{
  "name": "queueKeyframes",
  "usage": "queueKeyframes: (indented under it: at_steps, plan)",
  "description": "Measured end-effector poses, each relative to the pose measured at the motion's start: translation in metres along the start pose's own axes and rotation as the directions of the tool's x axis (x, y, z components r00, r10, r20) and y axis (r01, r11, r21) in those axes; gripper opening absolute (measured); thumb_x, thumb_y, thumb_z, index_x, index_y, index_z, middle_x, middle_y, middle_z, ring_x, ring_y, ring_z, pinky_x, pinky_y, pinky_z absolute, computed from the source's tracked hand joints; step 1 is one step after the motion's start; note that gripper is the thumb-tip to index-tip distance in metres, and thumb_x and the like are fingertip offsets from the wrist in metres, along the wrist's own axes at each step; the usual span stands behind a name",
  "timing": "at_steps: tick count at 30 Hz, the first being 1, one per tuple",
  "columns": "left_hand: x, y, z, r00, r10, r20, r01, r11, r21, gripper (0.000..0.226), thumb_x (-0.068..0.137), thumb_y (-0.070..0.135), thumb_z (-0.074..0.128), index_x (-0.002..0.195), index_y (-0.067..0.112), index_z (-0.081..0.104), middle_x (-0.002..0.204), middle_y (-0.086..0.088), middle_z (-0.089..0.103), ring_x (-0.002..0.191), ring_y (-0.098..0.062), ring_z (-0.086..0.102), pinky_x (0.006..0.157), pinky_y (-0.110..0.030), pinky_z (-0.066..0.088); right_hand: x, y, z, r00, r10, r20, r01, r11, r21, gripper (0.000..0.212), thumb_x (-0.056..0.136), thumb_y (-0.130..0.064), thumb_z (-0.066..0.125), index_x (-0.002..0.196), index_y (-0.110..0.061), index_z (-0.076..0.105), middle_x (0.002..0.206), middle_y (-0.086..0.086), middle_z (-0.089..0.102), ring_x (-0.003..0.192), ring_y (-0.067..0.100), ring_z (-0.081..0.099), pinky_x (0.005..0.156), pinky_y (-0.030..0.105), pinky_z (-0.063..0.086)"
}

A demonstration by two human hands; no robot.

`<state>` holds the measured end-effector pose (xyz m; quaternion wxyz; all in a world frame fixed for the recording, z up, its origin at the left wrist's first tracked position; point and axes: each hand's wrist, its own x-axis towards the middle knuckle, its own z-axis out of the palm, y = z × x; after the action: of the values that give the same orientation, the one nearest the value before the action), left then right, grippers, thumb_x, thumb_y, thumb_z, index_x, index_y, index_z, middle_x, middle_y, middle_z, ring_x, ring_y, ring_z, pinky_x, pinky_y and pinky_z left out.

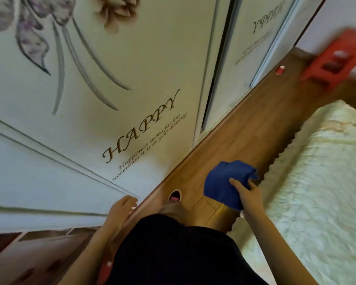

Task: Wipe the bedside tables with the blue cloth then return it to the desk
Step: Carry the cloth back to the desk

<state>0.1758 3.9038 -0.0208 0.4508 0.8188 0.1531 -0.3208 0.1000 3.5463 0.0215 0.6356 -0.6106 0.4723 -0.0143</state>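
My right hand (248,195) grips the blue cloth (224,182), which hangs bunched over the wooden floor beside the bed. My left hand (121,208) is empty, its fingers loosely curled and apart, close to the wardrobe door on the left. No bedside table or desk is in view.
A white wardrobe (111,79) with flower art and "HAPPY" lettering lines the left side. A cream bed (317,182) fills the right. Between them runs a narrow strip of wooden floor (245,124). A red stool (337,58) and a small red cup (280,70) stand at its far end. My pink slipper (174,196) shows below.
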Motion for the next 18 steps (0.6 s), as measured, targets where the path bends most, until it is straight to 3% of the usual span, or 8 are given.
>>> queueKeyframes:
  at_steps: [2,5,8,10,13,15,18]
  plan:
    - [0.041,0.035,0.008,1.0,0.008,0.023,-0.009,0.998,0.056,0.02,0.097,0.02,0.049,0.087,0.018,0.066,0.094,-0.006,0.07,0.092,-0.03,0.065,0.082,-0.038,0.048,0.031,-0.018,0.004,1.0,0.005,-0.029,-0.003,0.998,0.06,0.039,0.085,-0.017,0.071,0.12,-0.006,0.058,0.107,0.009,0.064,0.086,0.023,0.063,0.07,0.033,0.053]
    - [0.105,0.099,0.028,0.991,0.059,0.117,-0.07,0.993,0.093,0.021,0.097,0.024,0.05,0.088,0.017,0.067,0.094,-0.005,0.07,0.091,-0.027,0.064,0.076,-0.032,0.047,0.075,-0.038,0.001,0.993,0.048,-0.111,-0.038,0.995,0.088,0.033,0.086,-0.017,0.071,0.115,-0.007,0.059,0.105,0.01,0.063,0.089,0.029,0.061,0.066,0.031,0.05]
    - [0.167,0.179,0.059,0.962,0.104,0.251,-0.152,0.972,0.179,0.024,0.095,0.027,0.051,0.091,0.01,0.067,0.097,-0.01,0.07,0.094,-0.031,0.063,0.077,-0.034,0.046,0.108,-0.06,-0.014,0.966,0.112,-0.235,-0.093,0.992,0.089,0.019,0.085,-0.023,0.072,0.095,-0.009,0.062,0.101,0.016,0.07,0.087,0.033,0.065,0.077,0.046,0.055]
    - [0.192,0.237,0.084,0.923,0.157,0.351,-0.242,0.947,0.211,0.025,0.093,0.031,0.049,0.09,0.012,0.067,0.097,-0.011,0.068,0.092,-0.028,0.062,0.08,-0.035,0.046,0.121,-0.071,-0.028,0.926,0.163,-0.341,-0.132,0.985,0.114,0.025,0.084,-0.027,0.072,0.099,-0.008,0.065,0.099,0.018,0.071,0.083,0.032,0.066,0.081,0.049,0.055]
    - [0.221,0.315,0.125,0.853,0.157,0.498,-0.325,0.907,0.27,0.018,0.098,0.033,0.047,0.09,0.027,0.063,0.098,-0.001,0.067,0.095,-0.018,0.061,0.08,-0.032,0.045,0.142,-0.086,-0.055,0.841,0.246,-0.482,-0.183,0.968,0.174,0.041,0.083,-0.03,0.073,0.111,-0.001,0.063,0.101,0.023,0.068,0.094,0.04,0.064,0.089,0.055,0.051]
    - [0.238,0.358,0.151,0.812,0.169,0.558,-0.399,0.859,0.321,0.021,0.097,0.036,0.047,0.088,0.03,0.064,0.098,-0.004,0.069,0.096,-0.019,0.064,0.08,-0.032,0.047,0.156,-0.094,-0.072,0.792,0.303,-0.53,-0.193,0.948,0.254,0.035,0.083,-0.028,0.073,0.105,-0.003,0.063,0.101,0.022,0.066,0.099,0.043,0.062,0.092,0.058,0.05]
    - [0.272,0.406,0.195,0.765,0.203,0.612,-0.489,0.801,0.345,0.026,0.09,0.042,0.048,0.089,0.026,0.068,0.095,-0.009,0.071,0.094,-0.026,0.067,0.088,-0.042,0.052,0.186,-0.104,-0.102,0.712,0.386,-0.586,-0.215,0.915,0.342,0.022,0.081,-0.026,0.075,0.091,-0.011,0.062,0.099,0.019,0.065,0.099,0.042,0.062,0.092,0.059,0.049]
